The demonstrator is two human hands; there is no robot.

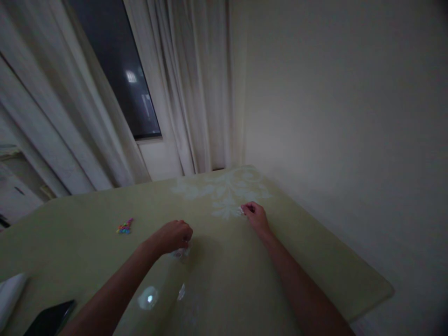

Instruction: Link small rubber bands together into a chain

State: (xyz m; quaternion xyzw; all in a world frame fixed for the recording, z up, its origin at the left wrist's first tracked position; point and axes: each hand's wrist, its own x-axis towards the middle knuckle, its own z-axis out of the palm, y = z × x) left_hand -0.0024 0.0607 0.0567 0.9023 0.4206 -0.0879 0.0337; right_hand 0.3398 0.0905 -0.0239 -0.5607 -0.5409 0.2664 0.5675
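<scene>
My left hand [176,234] is closed over the middle of the table, fingers curled downward. Just under its fingertips hangs or lies a small clear, shiny piece with reddish marks [180,253], which looks like thin plastic; the fingers seem to pinch its upper edge. Farther out and to the right, my right hand [255,215] has thumb and fingers pinched together. At their tips is a small whitish piece [241,211], too blurred to name, over the pale printed flower pattern. A small heap of bright multicoloured pieces [125,227] lies left of my left hand.
The pale green table [231,284] has rounded corners and a glossy surface with light reflections. A dark phone-like object [51,318] and a white object [12,294] lie at the near left. Curtains [203,84] hang behind the table, and a wall [343,116] borders its right side.
</scene>
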